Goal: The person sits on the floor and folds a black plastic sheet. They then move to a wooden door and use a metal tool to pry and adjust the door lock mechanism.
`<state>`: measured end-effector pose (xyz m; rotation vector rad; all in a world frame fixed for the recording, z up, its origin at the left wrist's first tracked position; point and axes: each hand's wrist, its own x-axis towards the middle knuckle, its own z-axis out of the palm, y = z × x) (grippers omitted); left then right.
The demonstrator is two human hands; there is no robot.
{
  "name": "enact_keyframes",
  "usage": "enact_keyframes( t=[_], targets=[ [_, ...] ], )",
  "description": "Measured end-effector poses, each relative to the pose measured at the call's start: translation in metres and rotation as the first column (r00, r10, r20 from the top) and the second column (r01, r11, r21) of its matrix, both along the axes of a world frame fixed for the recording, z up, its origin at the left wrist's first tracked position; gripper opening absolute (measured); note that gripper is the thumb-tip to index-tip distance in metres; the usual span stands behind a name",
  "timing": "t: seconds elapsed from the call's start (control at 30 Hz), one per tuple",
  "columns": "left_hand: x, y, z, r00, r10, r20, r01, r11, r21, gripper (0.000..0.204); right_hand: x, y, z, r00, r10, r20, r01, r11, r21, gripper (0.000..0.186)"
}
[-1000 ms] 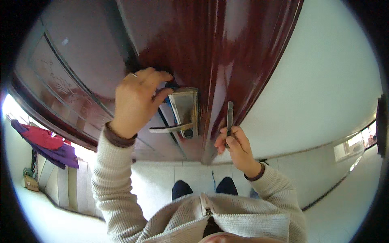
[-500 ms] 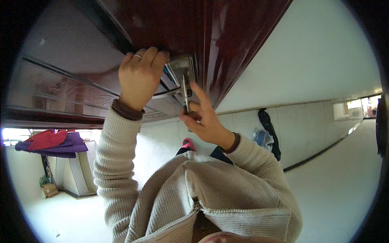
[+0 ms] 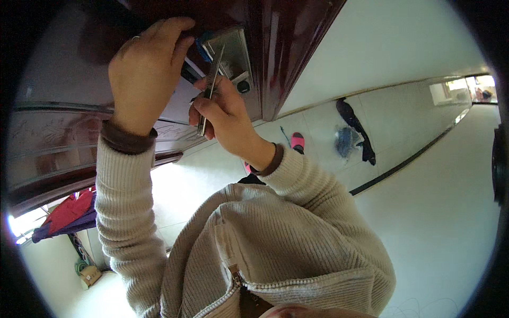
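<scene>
A slim metal blade-like tool (image 3: pixel 216 66) is held in the fingers of my right hand (image 3: pixel 230 119). Its tip reaches up over a rectangular metal plate (image 3: pixel 238 47) set in the dark red door (image 3: pixel 222 13). On the plate's lower part is a round dark knob (image 3: pixel 243 86), with a bit of blue material (image 3: pixel 201 49) along the plate's left side. My left hand (image 3: pixel 146 74) is raised at the door, left of the plate. Its thumb and forefinger are apart, with nothing visible between them; the other fingertips are hidden.
Pale floor tiles lie below, with pink slippers (image 3: pixel 298 140), a crumpled clear and blue plastic bag (image 3: pixel 347 142) and a long black item (image 3: pixel 356 127). Red and purple cloths (image 3: pixel 69 214) hang at the left. A small brown box (image 3: pixel 89 275) stands beneath them. A white wall (image 3: pixel 403 47) rises at right.
My left hand has come away from the plate's edge, up and to the left. My right hand has moved up and left with the tool. The whole view has shifted.
</scene>
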<state>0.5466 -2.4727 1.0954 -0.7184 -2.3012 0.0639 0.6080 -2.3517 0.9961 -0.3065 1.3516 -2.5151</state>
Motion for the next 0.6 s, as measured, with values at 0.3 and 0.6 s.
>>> enact_keyframes(
  t=[0.3,0.6],
  targets=[
    [0.008,0.015,-0.011,0.987,0.160,0.017,-0.156,0.977,-0.147,0.017,0.004,-0.010,0.002,0.999,0.034,0.026,-0.031,0.993,-0.112,0.009],
    [0.003,0.010,-0.014,0.999,0.045,0.003,-0.044,0.994,-0.095,0.010,-0.001,-0.023,-0.008,0.996,0.000,-0.090,-0.006,0.998,-0.062,0.017]
  ],
)
